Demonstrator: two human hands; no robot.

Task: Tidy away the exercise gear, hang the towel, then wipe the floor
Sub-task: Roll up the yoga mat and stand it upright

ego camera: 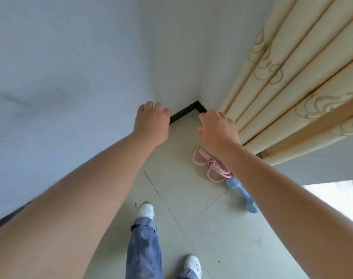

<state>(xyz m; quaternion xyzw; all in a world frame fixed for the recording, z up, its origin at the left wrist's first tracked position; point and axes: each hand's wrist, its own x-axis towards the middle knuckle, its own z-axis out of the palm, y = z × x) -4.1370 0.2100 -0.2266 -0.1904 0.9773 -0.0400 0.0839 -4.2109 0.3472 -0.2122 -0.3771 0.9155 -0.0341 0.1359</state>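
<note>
A pink skipping rope (209,166), coiled and knotted, lies on the pale tiled floor (183,198) near the room corner. A light blue handled exercise piece (242,193) lies beside it, partly hidden under my right forearm. My left hand (152,121) reaches forward over the corner with fingers curled downward, and I see nothing in it. My right hand (218,129) hovers above the rope, fingers bent and apart, holding nothing. No towel is in view.
White walls meet at a corner with a black skirting board (188,110). A cream patterned curtain (292,87) hangs at the right, down to the floor. My legs in blue jeans (143,248) and white shoes (145,210) stand on the tiles. Bright light falls at far right.
</note>
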